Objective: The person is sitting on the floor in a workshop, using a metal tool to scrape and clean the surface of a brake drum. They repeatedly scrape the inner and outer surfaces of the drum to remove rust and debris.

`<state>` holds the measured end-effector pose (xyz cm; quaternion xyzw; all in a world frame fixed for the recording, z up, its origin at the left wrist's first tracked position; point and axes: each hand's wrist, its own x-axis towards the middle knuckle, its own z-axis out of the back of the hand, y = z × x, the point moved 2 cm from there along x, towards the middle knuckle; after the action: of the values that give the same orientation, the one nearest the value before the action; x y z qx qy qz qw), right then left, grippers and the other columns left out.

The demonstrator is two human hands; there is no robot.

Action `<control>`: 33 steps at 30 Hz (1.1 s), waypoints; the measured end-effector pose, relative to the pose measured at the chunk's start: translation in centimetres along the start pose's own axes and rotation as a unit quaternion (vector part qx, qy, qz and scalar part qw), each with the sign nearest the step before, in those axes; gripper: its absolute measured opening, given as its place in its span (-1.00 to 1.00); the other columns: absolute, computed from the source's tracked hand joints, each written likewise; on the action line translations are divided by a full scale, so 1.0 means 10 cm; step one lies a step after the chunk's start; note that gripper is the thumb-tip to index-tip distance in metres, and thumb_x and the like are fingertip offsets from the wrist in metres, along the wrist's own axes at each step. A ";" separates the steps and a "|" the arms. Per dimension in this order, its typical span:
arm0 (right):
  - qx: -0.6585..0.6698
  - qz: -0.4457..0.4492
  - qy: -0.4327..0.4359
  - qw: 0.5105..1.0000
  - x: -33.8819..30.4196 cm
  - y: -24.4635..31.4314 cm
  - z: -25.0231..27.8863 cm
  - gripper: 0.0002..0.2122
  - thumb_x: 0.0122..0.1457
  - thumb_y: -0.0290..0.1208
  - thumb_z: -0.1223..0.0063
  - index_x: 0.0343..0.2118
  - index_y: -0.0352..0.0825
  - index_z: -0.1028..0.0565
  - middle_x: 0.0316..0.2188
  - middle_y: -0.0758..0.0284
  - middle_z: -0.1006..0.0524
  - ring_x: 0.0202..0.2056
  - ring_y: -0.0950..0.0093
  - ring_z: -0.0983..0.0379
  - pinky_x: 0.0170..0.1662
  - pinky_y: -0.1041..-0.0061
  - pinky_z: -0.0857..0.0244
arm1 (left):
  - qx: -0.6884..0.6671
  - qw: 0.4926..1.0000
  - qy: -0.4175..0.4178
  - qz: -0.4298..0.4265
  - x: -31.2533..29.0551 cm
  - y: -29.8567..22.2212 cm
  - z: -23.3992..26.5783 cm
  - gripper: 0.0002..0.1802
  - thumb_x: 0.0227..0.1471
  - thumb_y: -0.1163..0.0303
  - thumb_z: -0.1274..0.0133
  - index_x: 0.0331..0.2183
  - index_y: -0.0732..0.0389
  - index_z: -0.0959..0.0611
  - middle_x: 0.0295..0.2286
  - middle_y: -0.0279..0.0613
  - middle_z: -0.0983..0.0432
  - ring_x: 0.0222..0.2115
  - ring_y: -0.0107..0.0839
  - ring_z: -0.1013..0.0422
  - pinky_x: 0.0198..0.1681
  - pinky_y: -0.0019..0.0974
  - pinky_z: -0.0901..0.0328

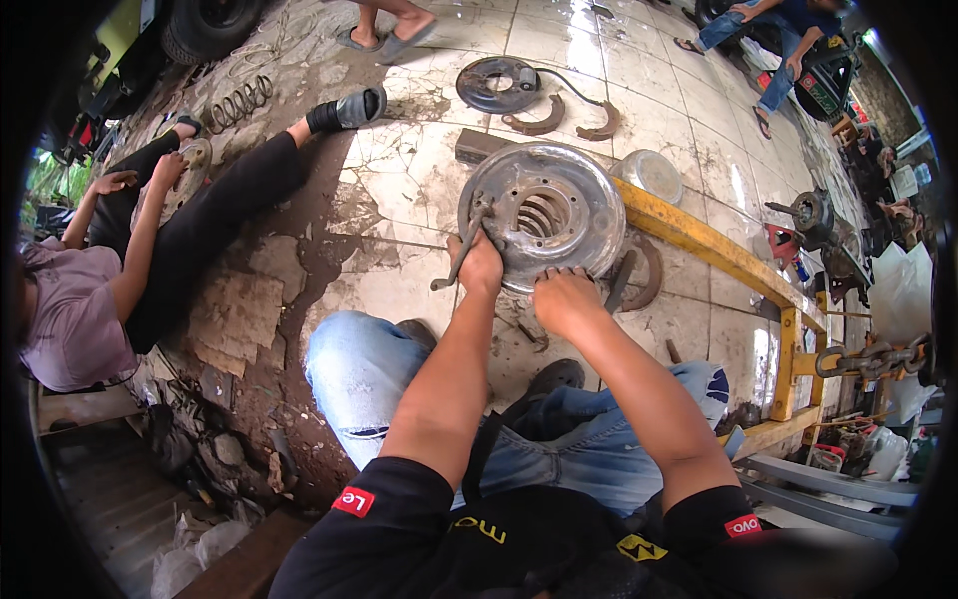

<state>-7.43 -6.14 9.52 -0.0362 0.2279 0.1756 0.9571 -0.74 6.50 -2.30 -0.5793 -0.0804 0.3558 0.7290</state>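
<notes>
A round steel wheel rim (584,190) is tilted in front of me, with a coil spring (542,213) showing through its centre hole. At its near left edge, my left hand (477,265) is closed around a bent, dark metal rod (462,257), whose upper end lies over the rim. My right hand (567,298) grips the rim's near edge with its fingers curled over it. Beside the right hand, a curved brake shoe (647,275) lies on the tiles. Farther off are a round backing plate (497,85) and two more brake shoes (536,116).
A yellow metal frame (714,245) runs from the rim to the right, with a heavy chain (873,357) on it. A round tin (651,176) stands behind the rim. To the left sits a person (85,309) with legs stretched out. Another coil spring (239,104) lies beyond.
</notes>
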 end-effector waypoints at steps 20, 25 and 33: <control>0.046 0.024 0.000 0.999 -0.07 -0.01 0.08 -0.68 0.31 -0.27 0.18 -0.10 -0.31 -0.58 -0.10 0.13 -0.59 -0.01 0.18 -0.50 0.13 0.10 -0.20 | -0.003 0.999 0.031 0.013 -0.03 -0.09 0.04 -0.48 0.19 0.03 0.02 -0.22 0.40 -0.45 -0.31 0.30 -0.50 -0.22 0.15 -0.45 -0.10 0.01 -0.28; 0.070 -0.013 0.093 0.993 -0.02 0.05 0.24 -0.68 0.31 -0.27 0.17 -0.12 -0.34 -0.58 -0.13 0.13 -0.60 -0.07 0.18 -0.53 0.14 0.10 -0.20 | -0.003 1.000 0.006 -0.011 -0.06 -0.09 0.04 -0.49 0.18 0.05 0.04 -0.27 0.42 -0.45 -0.30 0.41 -0.47 -0.20 0.27 -0.42 -0.07 0.08 -0.25; 0.057 0.009 0.051 0.997 -0.08 0.05 0.21 -0.67 0.32 -0.26 0.18 -0.08 -0.35 -0.56 0.01 0.12 -0.52 0.05 0.22 -0.44 0.17 0.10 -0.17 | 0.002 0.999 0.035 0.009 -0.07 -0.13 0.06 -0.45 0.20 0.00 0.04 -0.15 0.38 -0.45 -0.26 0.27 -0.49 -0.19 0.08 -0.44 -0.06 -0.04 -0.27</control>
<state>-7.42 -5.58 11.80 0.0115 0.2866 0.1684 0.9431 -0.96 6.42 -0.71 -0.5904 -0.0486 0.3417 0.7296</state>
